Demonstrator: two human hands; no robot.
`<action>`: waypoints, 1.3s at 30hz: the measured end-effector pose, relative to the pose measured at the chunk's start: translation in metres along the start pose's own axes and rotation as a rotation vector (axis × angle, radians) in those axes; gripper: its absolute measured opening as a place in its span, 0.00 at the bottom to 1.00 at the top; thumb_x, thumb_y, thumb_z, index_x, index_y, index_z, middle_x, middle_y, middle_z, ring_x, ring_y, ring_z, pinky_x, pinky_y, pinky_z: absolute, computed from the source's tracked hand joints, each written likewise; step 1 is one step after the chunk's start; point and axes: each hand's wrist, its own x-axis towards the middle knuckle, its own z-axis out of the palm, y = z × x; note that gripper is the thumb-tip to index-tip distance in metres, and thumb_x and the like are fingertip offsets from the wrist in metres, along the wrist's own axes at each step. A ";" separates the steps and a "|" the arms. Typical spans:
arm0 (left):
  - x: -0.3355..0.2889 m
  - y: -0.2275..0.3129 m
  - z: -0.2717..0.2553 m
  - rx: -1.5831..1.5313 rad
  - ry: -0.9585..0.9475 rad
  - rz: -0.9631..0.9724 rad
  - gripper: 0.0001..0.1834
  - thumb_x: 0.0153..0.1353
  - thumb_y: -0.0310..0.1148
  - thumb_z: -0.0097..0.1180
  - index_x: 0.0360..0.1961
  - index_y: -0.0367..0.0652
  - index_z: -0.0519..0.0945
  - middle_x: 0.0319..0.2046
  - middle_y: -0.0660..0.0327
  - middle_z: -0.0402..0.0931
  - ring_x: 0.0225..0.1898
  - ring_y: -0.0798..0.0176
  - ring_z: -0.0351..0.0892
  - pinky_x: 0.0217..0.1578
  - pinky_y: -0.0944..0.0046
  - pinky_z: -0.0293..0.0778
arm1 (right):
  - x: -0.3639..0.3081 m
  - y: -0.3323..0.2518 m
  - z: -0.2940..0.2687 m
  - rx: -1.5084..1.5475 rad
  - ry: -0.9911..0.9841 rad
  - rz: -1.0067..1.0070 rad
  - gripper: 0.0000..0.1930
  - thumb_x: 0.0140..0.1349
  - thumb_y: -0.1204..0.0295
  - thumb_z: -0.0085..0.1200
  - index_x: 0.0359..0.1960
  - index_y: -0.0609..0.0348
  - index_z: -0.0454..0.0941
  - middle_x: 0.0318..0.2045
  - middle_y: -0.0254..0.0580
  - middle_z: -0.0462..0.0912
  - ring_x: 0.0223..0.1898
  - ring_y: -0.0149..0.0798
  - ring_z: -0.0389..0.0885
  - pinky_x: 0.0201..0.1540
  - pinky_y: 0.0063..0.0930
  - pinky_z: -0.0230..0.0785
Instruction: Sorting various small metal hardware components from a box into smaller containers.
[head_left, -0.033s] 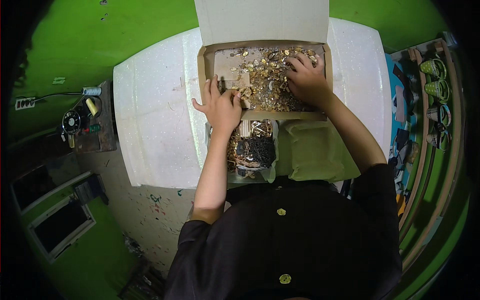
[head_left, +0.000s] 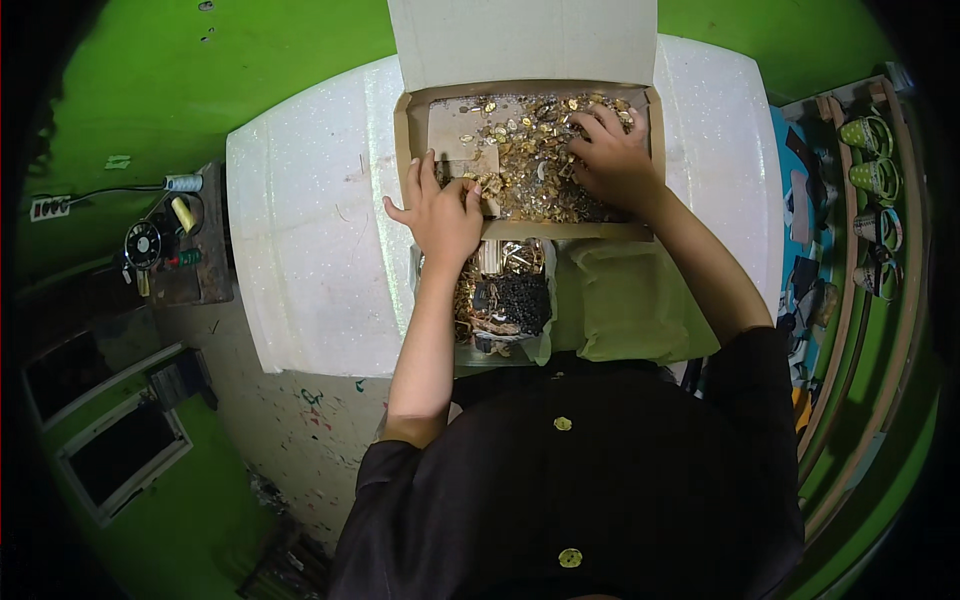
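Left hand [head_left: 441, 212] lies flat, fingers spread wide, on the near-left corner of the cardboard box [head_left: 420, 100]; palm down, nothing visibly held, though the palm hides whatever sits beneath it. Right hand [head_left: 612, 160] is sunk into the heap of small gold metal pieces [head_left: 520, 160] filling the box. Its fingers curl down among them, so I cannot tell whether this grip has closed on any piece or only rests on the pile. Single pieces are too small and glittery to make out by shape.

Just left of the right grip, between the two hands, the heap thins to a bare cardboard patch. The open lid [head_left: 520, 40] stands up beyond both hands and is cut off by the top of the view.

Toward the body from the left grip: a clear plastic bag [head_left: 505, 295] with more gold bits and a dark clump, contents blurred. Beside it, below the right forearm, a folded pale green cloth [head_left: 620, 300].

The white desk [head_left: 310, 260] has wide open surface to the left of the left hand and a narrower strip right of the box. Desk's near edge runs just under the forearms. Well off to the left, a low stand with thread spools [head_left: 180, 200]; to the far right, a rack [head_left: 870, 180], its items bent by the lens.
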 end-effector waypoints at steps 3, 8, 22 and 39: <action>0.000 -0.001 0.000 0.014 -0.009 -0.006 0.09 0.53 0.40 0.57 0.31 0.52 0.85 0.62 0.55 0.61 0.66 0.52 0.52 0.58 0.27 0.33 | 0.005 -0.008 0.003 0.093 0.002 0.013 0.07 0.48 0.71 0.54 0.30 0.48 0.80 0.52 0.42 0.71 0.59 0.44 0.65 0.57 0.62 0.49; 0.000 0.000 -0.001 0.014 -0.014 0.001 0.09 0.53 0.40 0.57 0.32 0.52 0.85 0.62 0.55 0.61 0.66 0.52 0.52 0.58 0.28 0.33 | 0.012 -0.015 0.028 0.172 -0.169 -0.037 0.12 0.49 0.71 0.54 0.36 0.42 0.82 0.53 0.41 0.69 0.62 0.45 0.61 0.60 0.63 0.46; -0.003 -0.002 0.001 0.035 -0.022 0.006 0.11 0.55 0.44 0.56 0.32 0.53 0.84 0.63 0.56 0.60 0.66 0.51 0.51 0.57 0.26 0.34 | 0.021 -0.005 -0.003 0.148 -0.438 -0.079 0.08 0.49 0.70 0.56 0.30 0.40 0.84 0.56 0.41 0.69 0.64 0.47 0.56 0.63 0.66 0.38; -0.004 0.002 -0.003 0.016 -0.012 -0.006 0.10 0.54 0.40 0.56 0.32 0.52 0.85 0.62 0.55 0.61 0.66 0.53 0.51 0.59 0.28 0.33 | -0.002 -0.012 -0.006 0.250 -0.291 -0.010 0.13 0.44 0.68 0.60 0.36 0.43 0.83 0.52 0.42 0.70 0.62 0.48 0.58 0.61 0.66 0.41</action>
